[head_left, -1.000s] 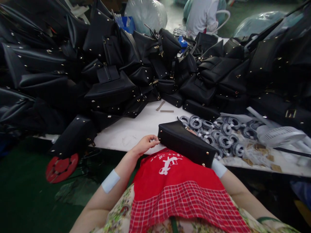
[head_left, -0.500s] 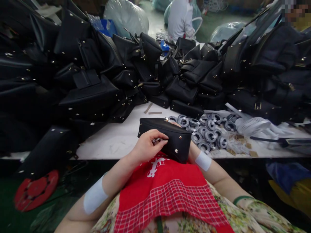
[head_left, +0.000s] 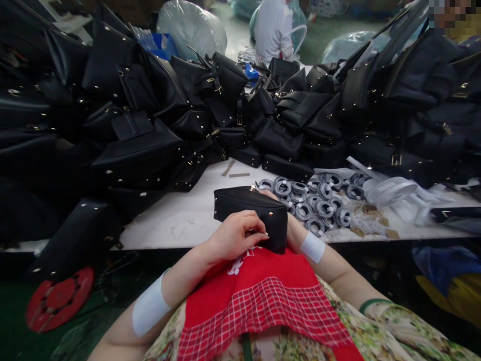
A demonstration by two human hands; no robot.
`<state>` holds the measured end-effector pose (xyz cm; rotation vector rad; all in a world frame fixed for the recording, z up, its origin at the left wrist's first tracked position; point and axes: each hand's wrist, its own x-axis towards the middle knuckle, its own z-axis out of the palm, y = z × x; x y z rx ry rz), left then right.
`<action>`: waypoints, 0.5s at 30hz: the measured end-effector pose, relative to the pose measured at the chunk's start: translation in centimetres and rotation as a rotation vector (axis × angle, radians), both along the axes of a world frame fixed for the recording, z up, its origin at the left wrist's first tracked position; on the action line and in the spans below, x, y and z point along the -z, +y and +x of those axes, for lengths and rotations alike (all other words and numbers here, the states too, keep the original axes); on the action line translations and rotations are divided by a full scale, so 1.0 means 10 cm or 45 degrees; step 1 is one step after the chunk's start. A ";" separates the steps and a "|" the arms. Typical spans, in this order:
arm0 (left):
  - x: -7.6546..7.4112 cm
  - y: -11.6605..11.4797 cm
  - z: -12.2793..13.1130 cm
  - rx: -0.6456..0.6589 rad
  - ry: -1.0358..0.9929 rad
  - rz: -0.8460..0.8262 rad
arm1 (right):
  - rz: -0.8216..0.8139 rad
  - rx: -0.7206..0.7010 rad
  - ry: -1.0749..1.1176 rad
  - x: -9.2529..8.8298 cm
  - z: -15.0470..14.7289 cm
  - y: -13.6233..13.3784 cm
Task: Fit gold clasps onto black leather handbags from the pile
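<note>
A small black handbag [head_left: 248, 203] rests tilted against my red apron, its base with gold studs facing me. My right hand [head_left: 269, 194] grips it from the far side; only part of that hand shows past the top edge, the rest being hidden by the bag. My left hand [head_left: 242, 231] lies across the base with thumb and fingertips pinched together at the lower gold stud [head_left: 267, 234]. Anything between those fingertips is too small to make out. Another gold stud [head_left: 271, 214] sits uncovered just above.
Black handbags [head_left: 143, 145] are heaped along the table's far side and left. Coiled grey straps [head_left: 323, 205] lie right of my bag, beside a white fan [head_left: 391, 193] and small brown tags [head_left: 370, 220]. A person in white [head_left: 273, 30] is at the back.
My left hand has moved right and down across the base, its fingertips now at the lower stud. The handbag has shifted slightly left and turned a little.
</note>
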<state>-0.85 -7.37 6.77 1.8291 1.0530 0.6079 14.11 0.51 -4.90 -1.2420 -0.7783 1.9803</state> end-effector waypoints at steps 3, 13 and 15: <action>-0.03 -0.05 -0.10 0.088 -0.198 -0.278 | -0.186 0.026 0.158 -0.07 0.04 0.03; 0.25 -0.14 -0.71 -0.609 -0.635 -0.591 | -0.229 0.054 0.168 -0.71 0.42 0.38; 0.28 -0.17 -0.78 -0.705 -0.597 -0.583 | -0.031 0.072 0.189 -0.83 0.47 0.42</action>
